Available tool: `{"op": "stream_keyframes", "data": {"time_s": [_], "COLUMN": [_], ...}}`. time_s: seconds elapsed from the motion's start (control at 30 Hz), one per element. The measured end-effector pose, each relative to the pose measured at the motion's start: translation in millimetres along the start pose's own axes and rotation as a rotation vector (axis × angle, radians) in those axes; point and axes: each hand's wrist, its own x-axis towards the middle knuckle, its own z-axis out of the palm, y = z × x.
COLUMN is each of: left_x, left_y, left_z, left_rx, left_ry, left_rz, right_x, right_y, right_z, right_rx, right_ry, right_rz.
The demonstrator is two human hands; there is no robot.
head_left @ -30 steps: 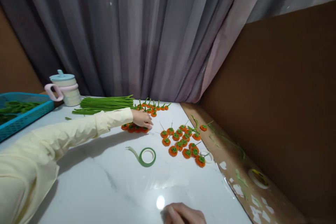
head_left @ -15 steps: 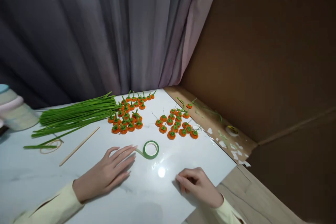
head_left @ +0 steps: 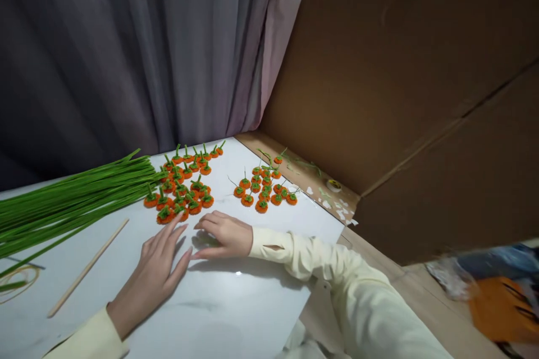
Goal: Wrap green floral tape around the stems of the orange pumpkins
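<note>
My left hand lies flat on the white table, fingers stretched out and pointing at a cluster of small orange pumpkin pieces with green tops. My right hand reaches across from the right and rests just beside the left fingertips. Its fingers are curled down over the spot, and whatever is under them is hidden. A second cluster of the orange pieces lies a little beyond the right hand. No green tape roll shows.
A bundle of long green stems lies at the left, with a wooden stick and a thin loop nearer me. A brown cardboard wall stands on the right, a grey curtain behind. A small tape ring sits on the cardboard ledge.
The view has swung right and down. My right hand has moved from the table's near edge up and left, over where the green tape roll lay. My left hand has stayed flat.
</note>
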Motion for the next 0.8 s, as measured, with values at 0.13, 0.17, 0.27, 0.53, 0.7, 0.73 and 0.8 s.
{"op": "stream_keyframes", "data": {"time_s": [0.13, 0.17, 0.27, 0.53, 0.7, 0.73, 0.8], "left_x": [-4, -4, -1, 17, 28, 29, 32], "left_y": [-3, -3, -10, -32, -41, -43, -44], "left_z": [0.4, 0.3, 2.6, 7.4, 10.3, 11.1, 11.9], "left_rx": [-0.085, -0.115, -0.25, -0.399, -0.353, -0.329, -0.285], "left_ry": [0.05, 0.065, 0.116, 0.295, 0.238, 0.205, 0.14], "left_rz": [-0.154, -0.193, -0.358, -0.638, -0.58, -0.559, -0.544], "right_x": [7, 7, 5, 5, 9, 10, 10], "right_y": [-2, -1, 5, 19, 25, 26, 27], "right_z": [17, 17, 18, 19, 21, 22, 23], "right_rx": [0.017, 0.048, 0.18, 0.538, 0.542, 0.546, 0.563], "right_ry": [-0.068, -0.084, -0.089, -0.117, -0.08, -0.055, -0.033], "right_rz": [0.141, 0.161, 0.262, 0.24, 0.178, 0.176, 0.2]}}
